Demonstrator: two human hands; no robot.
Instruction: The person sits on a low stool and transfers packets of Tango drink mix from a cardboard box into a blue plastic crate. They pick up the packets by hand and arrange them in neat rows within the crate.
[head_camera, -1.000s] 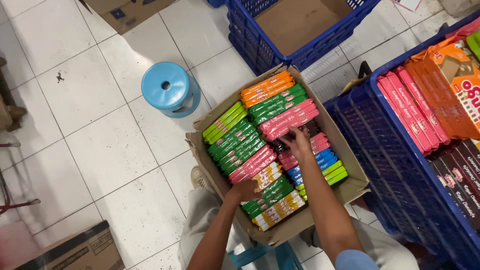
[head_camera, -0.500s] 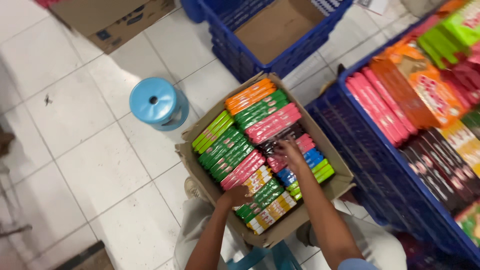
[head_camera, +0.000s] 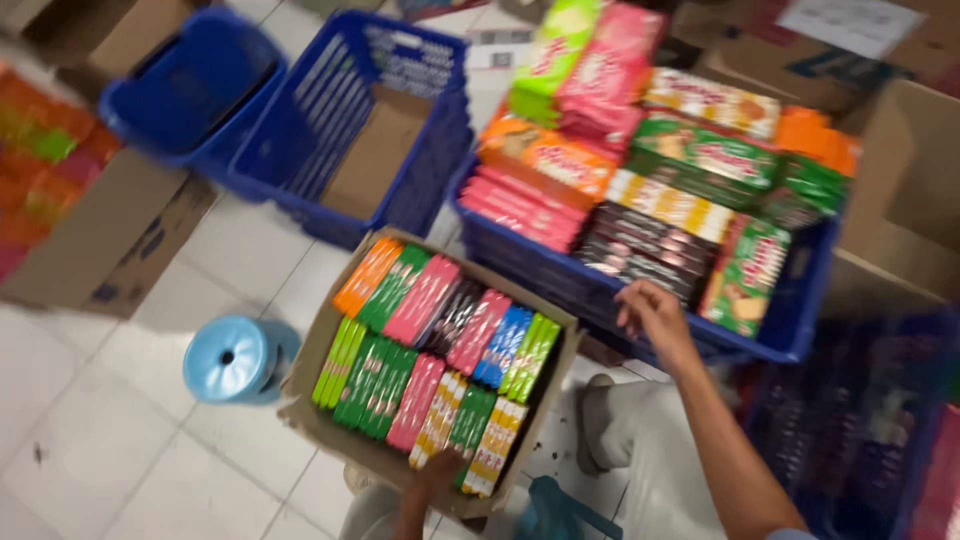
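Head view, white tiled floor (head_camera: 120, 440), blue crates (head_camera: 330, 120)

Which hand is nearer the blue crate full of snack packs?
Right. The right hand is at the near rim of the blue crate; the left hand is at the near edge of the cardboard box, farther away.

Right hand (head_camera: 652, 312) stretched forward on a bare, nearly straight forearm running up from the lower right corner of the view, fingers loosely spread and slightly curled, palm down, empty. Left hand (head_camera: 436, 474) low at the bottom edge of the view, blurred, forearm barely showing, fingers bent downward; whether closed on anything cannot be told. Legs in pale trousers folded below, one knee under the right forearm, a blue sleeve edge at the right elbow.
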